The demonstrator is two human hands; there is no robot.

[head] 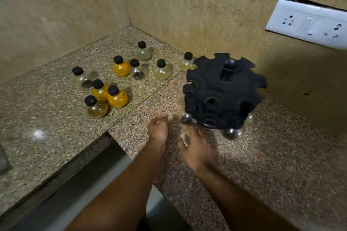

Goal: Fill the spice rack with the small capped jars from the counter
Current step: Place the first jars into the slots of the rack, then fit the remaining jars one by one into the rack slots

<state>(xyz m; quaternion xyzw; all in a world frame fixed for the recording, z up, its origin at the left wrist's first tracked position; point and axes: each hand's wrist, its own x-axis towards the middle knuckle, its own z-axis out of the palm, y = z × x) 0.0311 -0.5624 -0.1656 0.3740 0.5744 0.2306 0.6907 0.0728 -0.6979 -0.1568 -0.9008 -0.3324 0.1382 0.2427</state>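
Note:
A black round spice rack [224,92] with a centre knob stands on the granite counter [56,118]. A few clear jars hang in its lower slots, among them one at the front left [186,118] and one at the front [231,133]. Several small black-capped jars stand to the left: orange ones [117,97] [121,67] and clear or pale ones [96,108] [161,71]. My left hand [157,129] hovers just left of the rack, fingers curled, nothing in it. My right hand [195,148] is below the rack's front left, fingers spread and blurred, empty.
Beige tiled walls meet in a corner behind the jars. A white socket panel [308,24] is on the right wall, above the rack. The counter's front edge steps down at the lower left [105,137].

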